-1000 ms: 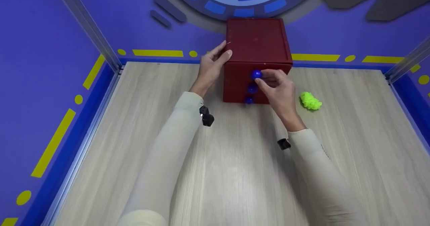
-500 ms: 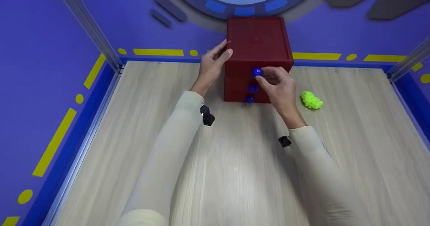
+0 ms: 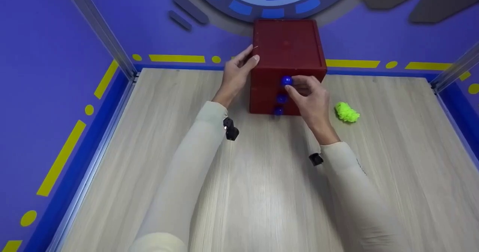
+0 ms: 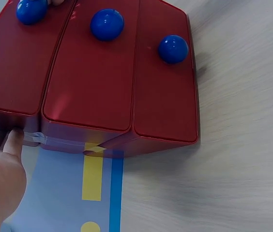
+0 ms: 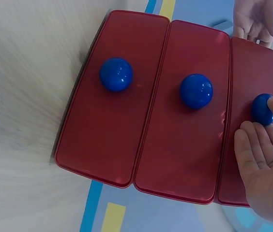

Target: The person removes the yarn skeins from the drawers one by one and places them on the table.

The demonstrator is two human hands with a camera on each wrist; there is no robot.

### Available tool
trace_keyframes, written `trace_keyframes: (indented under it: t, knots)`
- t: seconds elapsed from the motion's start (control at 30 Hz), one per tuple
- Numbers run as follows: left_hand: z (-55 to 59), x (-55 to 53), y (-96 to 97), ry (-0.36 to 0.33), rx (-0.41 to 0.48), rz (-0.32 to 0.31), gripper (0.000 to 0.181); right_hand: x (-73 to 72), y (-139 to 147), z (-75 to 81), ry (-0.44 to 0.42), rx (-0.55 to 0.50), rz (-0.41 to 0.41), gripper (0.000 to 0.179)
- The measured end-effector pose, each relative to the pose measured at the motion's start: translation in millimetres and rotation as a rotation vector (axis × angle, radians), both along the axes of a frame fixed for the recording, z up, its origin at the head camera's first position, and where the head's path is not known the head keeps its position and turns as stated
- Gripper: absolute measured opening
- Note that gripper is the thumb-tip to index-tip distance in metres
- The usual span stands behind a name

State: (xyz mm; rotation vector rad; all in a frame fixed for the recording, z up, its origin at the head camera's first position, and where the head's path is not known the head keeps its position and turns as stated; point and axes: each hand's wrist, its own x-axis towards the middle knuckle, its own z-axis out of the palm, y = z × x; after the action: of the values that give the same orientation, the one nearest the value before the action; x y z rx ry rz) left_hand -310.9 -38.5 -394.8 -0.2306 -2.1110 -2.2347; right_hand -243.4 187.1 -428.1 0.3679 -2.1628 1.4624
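We saw the red drawer unit [image 3: 288,46] upright on the pale wood-grain table [image 3: 258,177], close to the blue back wall [image 3: 202,38]. Its front faced the person nearly square-on, and its top ran back toward the wall. Three drawer fronts were stacked one above another, each with its long axis running level from left to right; tilted wrist views showed us those same fronts as slanting bands. The top knob [image 3: 286,80], middle knob [image 4: 107,24] and bottom knob [image 4: 173,49], all blue and round, pointed out toward the person.

The right hand [image 3: 314,98] pinched the top knob between thumb and fingers. The left hand [image 3: 235,72] lay against the unit's left side with its fingers extended rather than curled, the thumb near the upper front edge.

We noticed small dark marks resembling print on the right sleeve [image 3: 355,184], too tiny for us to read. A bright green crumpled thing [image 3: 347,112] lay on the table to the right of the unit, apart from it.
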Motion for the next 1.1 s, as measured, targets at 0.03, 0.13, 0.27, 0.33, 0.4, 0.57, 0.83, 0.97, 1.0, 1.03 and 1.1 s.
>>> trace_keyframes:
  t: [0.03, 0.13, 0.27, 0.33, 0.4, 0.57, 0.83, 0.97, 1.0, 1.03, 1.1]
  knots:
    - [0.1, 0.2, 0.0, -0.001, 0.002, 0.0, 0.056, 0.0, 0, -0.5, 0.002, 0.002, -0.001, 0.026]
    - [0.0, 0.5, -0.2, 0.005, -0.003, 0.002, 0.055, 0.2, 0, -1.7, 0.001, -0.003, 0.004, 0.027]
    - [-0.6, 0.1, -0.1, 0.012, -0.001, 0.001, 0.056, 1.7, 0, -3.0, -0.01, -0.017, 0.012, 0.029]
    - [-1.1, -0.3, 0.3, 0.018, 0.015, -0.004, 0.055, 3.2, 0, -4.2, -0.016, -0.021, 0.011, 0.031]
    - [-1.4, -0.7, 0.7, 0.019, 0.031, -0.006, 0.055, 4.3, 0, -6.3, -0.02, -0.027, 0.011, 0.031]
    - [-1.5, -0.6, 1.2, 0.025, 0.056, -0.011, 0.054, 5.8, 0, -13.2, -0.038, -0.024, -0.005, 0.027]
    - [-1.3, 0.2, 0.7, 0.034, 0.042, -0.017, 0.054, 7.2, 1, -22.7, -0.095, -0.029, 0.004, 0.028]
    - [-1.8, -1.4, 1.0, 0.037, 0.042, -0.005, 0.053, 5.8, 4, -28.7, -0.105, -0.036, 0.028, 0.029]
    - [-1.9, -1.6, 1.0, 0.035, 0.04, -0.003, 0.053, 5.6, 4, -30.1, -0.105, -0.035, 0.03, 0.029]
    - [-2.0, -1.9, 1.0, 0.035, 0.037, -0.001, 0.053, 5.3, 4, -31.5, -0.107, -0.031, 0.029, 0.028]
    - [-2.1, -1.9, 0.7, 0.039, 0.027, 0.0, 0.053, 5.3, 4, -33.9, -0.115, -0.022, 0.026, 0.028]
